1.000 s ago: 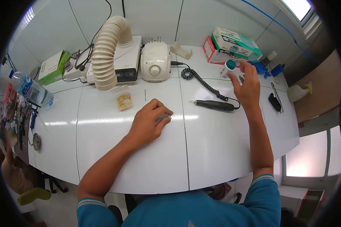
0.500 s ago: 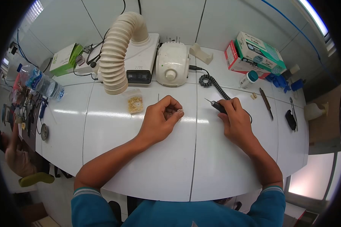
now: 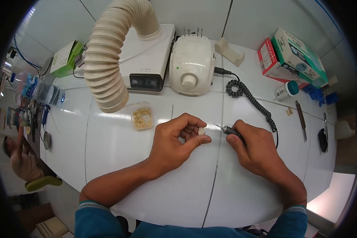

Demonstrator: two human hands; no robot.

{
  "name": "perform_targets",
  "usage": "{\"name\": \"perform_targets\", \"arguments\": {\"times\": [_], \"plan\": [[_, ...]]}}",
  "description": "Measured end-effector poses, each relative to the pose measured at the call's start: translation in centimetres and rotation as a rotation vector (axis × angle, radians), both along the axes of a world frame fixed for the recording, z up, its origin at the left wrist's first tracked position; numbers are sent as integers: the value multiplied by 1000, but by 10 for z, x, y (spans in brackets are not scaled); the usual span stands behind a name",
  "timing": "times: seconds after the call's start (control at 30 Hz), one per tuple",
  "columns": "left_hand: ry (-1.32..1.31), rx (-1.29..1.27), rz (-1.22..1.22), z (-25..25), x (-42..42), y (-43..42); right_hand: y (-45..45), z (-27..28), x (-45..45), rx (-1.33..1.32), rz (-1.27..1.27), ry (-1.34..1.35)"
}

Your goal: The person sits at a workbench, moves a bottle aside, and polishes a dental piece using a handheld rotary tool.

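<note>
Between the fingertips of my left hand (image 3: 178,139) is a small whitish piece (image 3: 201,131), held just above the white table. My right hand (image 3: 258,148) is wrapped round a black rotary handpiece (image 3: 233,133), whose thin bit points left at the piece, with a small gap between them. A coiled black cord (image 3: 256,104) joins a white control unit (image 3: 191,65) behind the hands. Left of that, a clear bag (image 3: 142,117) of small yellowish pieces lies on the table.
A ribbed hose (image 3: 103,63) arches over a white box (image 3: 148,63) at the back. At the right are a white bottle (image 3: 283,92), stacked cartons (image 3: 297,57), a slim brown tool (image 3: 300,119) and blue items. Water bottles (image 3: 47,93) and another person (image 3: 23,162) are at the left.
My right hand has gone from beside the bottle to the handpiece and lifted it towards my left hand. My left hand has turned, bringing the whitish piece into view. The camera view has shifted closer.
</note>
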State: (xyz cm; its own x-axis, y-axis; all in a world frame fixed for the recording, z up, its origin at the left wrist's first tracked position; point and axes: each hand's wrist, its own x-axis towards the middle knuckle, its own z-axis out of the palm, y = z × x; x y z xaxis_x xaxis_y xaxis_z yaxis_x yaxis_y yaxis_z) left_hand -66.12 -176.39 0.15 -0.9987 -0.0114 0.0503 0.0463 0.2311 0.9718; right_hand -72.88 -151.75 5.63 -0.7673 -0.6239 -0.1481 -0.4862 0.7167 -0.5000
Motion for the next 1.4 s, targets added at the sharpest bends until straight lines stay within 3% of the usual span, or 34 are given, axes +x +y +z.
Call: {"name": "perform_targets", "arguments": {"times": [0.47,0.97,1.4], "plan": [[-3,-9,-77,4,3,-1,6,-19,10,-92,110,226],[-27,17,-29,-4,5,1,5,-17,9,-48,115,196],[12,-112,-76,4,5,0,5,-19,8,-34,128,219]]}}
